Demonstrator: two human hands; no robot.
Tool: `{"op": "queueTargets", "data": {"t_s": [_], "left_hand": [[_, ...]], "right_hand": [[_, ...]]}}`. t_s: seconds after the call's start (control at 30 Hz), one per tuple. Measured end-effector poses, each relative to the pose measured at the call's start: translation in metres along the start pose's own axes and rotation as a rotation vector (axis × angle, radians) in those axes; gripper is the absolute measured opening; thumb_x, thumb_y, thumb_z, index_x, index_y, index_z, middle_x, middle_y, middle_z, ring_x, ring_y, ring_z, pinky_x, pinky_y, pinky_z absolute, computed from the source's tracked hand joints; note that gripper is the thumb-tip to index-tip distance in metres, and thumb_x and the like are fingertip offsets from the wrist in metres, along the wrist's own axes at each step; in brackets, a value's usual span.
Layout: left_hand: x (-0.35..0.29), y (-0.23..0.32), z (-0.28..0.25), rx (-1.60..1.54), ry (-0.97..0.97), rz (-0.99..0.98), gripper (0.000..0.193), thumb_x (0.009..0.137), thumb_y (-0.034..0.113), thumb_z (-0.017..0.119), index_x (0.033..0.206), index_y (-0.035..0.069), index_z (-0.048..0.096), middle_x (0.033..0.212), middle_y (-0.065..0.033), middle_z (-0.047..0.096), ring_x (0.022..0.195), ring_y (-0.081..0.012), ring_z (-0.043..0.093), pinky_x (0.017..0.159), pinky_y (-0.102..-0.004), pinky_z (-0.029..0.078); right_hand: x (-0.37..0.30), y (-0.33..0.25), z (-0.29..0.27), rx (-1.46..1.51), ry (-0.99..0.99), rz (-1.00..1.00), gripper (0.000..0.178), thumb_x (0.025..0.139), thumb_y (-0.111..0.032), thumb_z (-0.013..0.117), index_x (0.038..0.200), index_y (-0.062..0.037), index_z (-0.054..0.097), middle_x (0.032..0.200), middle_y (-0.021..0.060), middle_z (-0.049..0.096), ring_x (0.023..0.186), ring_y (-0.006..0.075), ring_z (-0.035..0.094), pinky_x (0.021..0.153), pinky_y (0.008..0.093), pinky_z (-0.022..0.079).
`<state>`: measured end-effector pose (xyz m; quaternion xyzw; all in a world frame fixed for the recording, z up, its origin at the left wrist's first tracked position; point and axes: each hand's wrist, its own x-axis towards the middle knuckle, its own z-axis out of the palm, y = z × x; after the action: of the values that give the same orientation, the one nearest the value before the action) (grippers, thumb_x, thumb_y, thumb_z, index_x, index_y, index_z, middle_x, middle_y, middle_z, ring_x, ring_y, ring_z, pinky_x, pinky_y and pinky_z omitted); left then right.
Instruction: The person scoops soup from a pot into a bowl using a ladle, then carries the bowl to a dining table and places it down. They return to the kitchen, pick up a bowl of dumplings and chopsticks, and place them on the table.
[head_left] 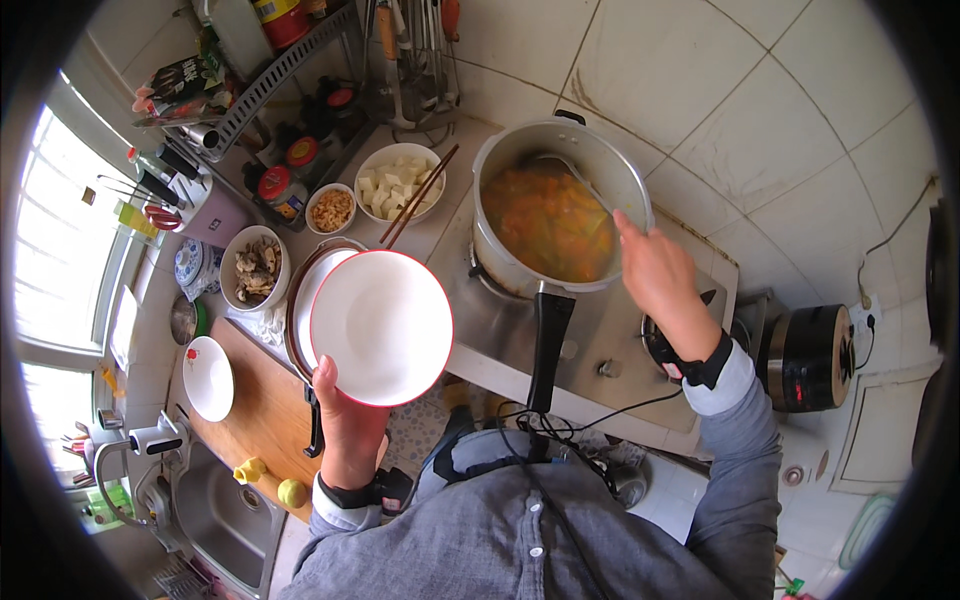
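Observation:
My left hand (345, 415) holds a white bowl with a red rim (382, 326) by its lower edge, tilted and empty, in front of the stove. My right hand (655, 275) grips the handle of a metal ladle (575, 172) that dips into a large steel pot (500, 255) on the stove. The pot holds orange chunks in broth (545, 220). Its black handle (545, 345) points toward me.
On the counter sit a bowl of white cubes with chopsticks (398, 183), a small bowl of orange bits (331, 209), a bowl of dark pieces (256, 268), a white plate (209, 378) on a wooden board, a sink (215, 510) and a dark rice cooker (810, 357).

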<state>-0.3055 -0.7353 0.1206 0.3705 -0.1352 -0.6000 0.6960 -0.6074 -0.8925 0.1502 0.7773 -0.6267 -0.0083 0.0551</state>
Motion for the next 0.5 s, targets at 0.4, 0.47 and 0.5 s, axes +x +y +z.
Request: {"op": "queueTargets", "data": {"t_s": [0.4, 0.47, 0.5], "left_hand": [[0.004, 0.000, -0.012, -0.024, 0.012, -0.053, 0.069, 0.085, 0.046, 0.056, 0.139, 0.014, 0.029, 0.136, -0.0071, 0.041, 0.124, -0.0255, 0.044, 0.100, -0.0430, 0.040], [0.004, 0.000, -0.012, -0.023, 0.025, -0.061, 0.068, 0.085, 0.046, 0.055, 0.140, 0.015, 0.029, 0.136, -0.0067, 0.041, 0.123, -0.0254, 0.044, 0.099, -0.0438, 0.040], [0.004, 0.001, -0.012, -0.034, 0.012, -0.059, 0.068, 0.085, 0.046, 0.055, 0.140, 0.016, 0.029, 0.136, -0.0065, 0.041, 0.123, -0.0254, 0.044, 0.099, -0.0442, 0.041]], "right_hand": [[0.048, 0.044, 0.000, 0.451, -0.418, 0.066, 0.034, 0.090, -0.013, 0.041, 0.119, -0.0073, 0.056, 0.073, 0.0140, 0.058, 0.057, 0.0251, 0.053, 0.052, 0.0380, 0.043], [0.055, 0.048, -0.006, 0.640, -0.610, 0.219, 0.034, 0.091, -0.013, 0.040, 0.121, -0.0075, 0.055, 0.063, 0.0057, 0.052, 0.045, 0.0137, 0.044, 0.042, 0.0292, 0.037], [0.057, 0.051, -0.011, 0.729, -0.700, 0.311, 0.034, 0.091, -0.012, 0.040, 0.121, -0.0074, 0.055, 0.062, 0.0027, 0.049, 0.044, 0.0097, 0.039, 0.040, 0.0258, 0.033]]}}
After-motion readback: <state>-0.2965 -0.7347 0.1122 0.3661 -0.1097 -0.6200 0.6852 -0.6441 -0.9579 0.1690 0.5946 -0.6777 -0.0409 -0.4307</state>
